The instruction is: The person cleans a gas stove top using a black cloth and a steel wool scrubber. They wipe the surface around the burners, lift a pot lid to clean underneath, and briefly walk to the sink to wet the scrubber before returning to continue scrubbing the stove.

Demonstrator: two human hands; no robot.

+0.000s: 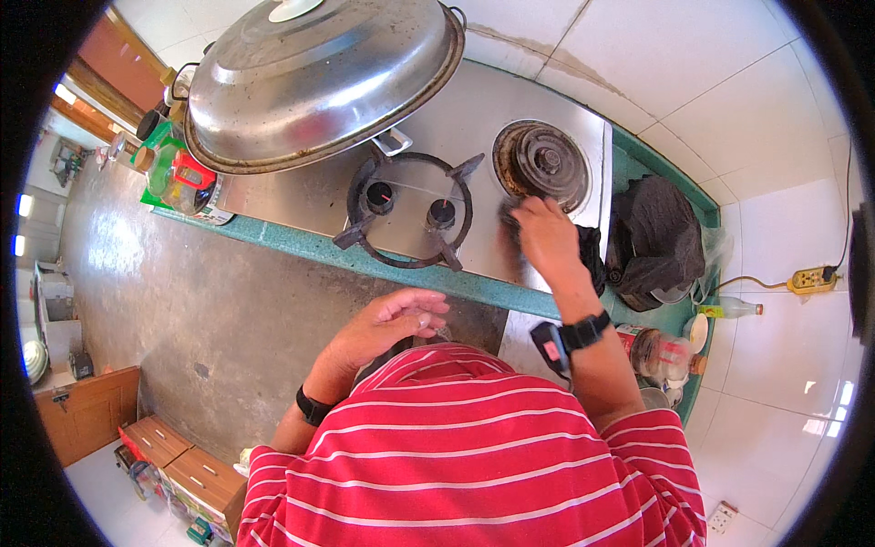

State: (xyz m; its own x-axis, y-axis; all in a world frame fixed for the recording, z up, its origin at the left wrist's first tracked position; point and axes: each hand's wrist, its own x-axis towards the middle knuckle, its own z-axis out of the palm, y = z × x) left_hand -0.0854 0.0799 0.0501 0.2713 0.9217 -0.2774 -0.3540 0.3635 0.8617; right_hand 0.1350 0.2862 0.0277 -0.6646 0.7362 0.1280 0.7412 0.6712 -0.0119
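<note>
My right hand is on the steel gas cooktop, just in front of the round burner. Its fingers are closed around a dark pad, too blurred to name more exactly. My left hand hangs in front of the counter edge, fingers slightly apart, holding nothing. A black cast-iron pan support lies at the cooktop's front, around the two control knobs. Over the left of the cooktop stands a large pan with a domed steel lid, hiding whatever is beneath.
Right of the cooktop are a black plastic bag, a glass bottle and a plastic jar. Bottles and jars crowd the left end. A yellow power strip hangs against the tiled wall. The green counter edge runs before me.
</note>
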